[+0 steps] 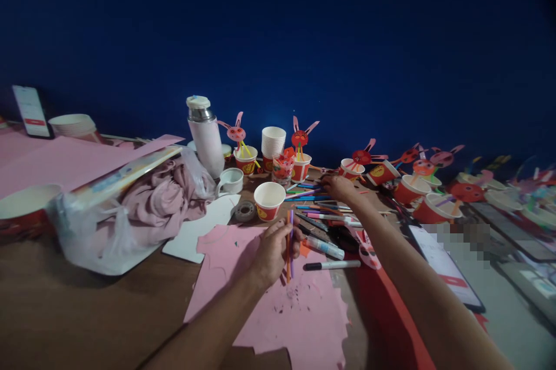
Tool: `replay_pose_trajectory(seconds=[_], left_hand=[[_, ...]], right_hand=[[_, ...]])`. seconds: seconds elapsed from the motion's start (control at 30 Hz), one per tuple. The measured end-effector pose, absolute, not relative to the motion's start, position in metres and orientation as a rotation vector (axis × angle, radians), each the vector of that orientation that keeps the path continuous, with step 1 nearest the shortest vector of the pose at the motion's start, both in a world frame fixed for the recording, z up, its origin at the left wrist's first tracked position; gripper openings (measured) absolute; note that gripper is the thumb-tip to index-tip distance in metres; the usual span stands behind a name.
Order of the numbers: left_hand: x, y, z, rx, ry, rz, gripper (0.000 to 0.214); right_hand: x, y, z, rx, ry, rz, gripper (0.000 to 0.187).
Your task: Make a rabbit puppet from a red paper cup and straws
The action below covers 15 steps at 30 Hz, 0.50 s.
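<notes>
Sticks (292, 264) in left hand (273, 249), right hand (341, 188) apparently at pile (305, 192).

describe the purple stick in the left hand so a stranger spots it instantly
Find the jagged-edged pink sheet in the middle foreground. Above it, the left hand holds two sticks side by side. Ignore the orange stick; the purple stick is just right of it, told apart by colour.

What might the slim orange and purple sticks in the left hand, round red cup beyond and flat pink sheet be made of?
Orange stick and purple stick: perhaps smooth plastic; their colour is bright and even.
Red cup: likely smooth paper, with a thin wall and printed yellow patch.
Pink sheet: probably matte paper or card; no shine, cut edges.
</notes>
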<state>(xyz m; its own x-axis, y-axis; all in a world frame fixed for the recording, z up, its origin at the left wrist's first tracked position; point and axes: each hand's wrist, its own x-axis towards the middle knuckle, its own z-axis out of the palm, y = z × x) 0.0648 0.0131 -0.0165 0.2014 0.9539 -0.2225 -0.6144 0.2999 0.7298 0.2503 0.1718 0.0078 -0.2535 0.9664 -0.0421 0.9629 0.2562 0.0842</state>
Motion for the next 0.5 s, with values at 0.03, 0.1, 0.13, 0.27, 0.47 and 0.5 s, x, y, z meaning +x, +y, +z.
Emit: replay_pose_trajectory(seconds=[0.03,0.1,0.13,0.27,0.47,0.5], left_hand=[[0.065,0.013,-0.017,0.563,0.736,1.180,0.014],[0.065,0.014,-0.018,0.566,0.734,1.178,0.014],[0.065,0.014,-0.018,0.561,0.738,1.178,0.014],[0.065,0.014,-0.016,0.531,0.750,1.173,0.015],[0.064,0.016,-0.019,0.535,0.733,1.180,0.016],[0.063,0.016,-0.018,0.535,0.734,1.181,0.016]], right_hand=[[0.250,0.173,0.008,1.855,2.413,0.046,0.024],[0.249,0.175,0.010,1.835,2.392,0.008,0.023],[0.249,0.176,0.011,1.824,2.381,-0.011,0.023],[0.246,0.178,0.015,1.798,2.344,-0.057,0.030],[0.244,0.172,0.020,1.847,2.363,-0.003,0.024],[0.245,0.170,0.020,1.865,2.378,0.019,0.023]])
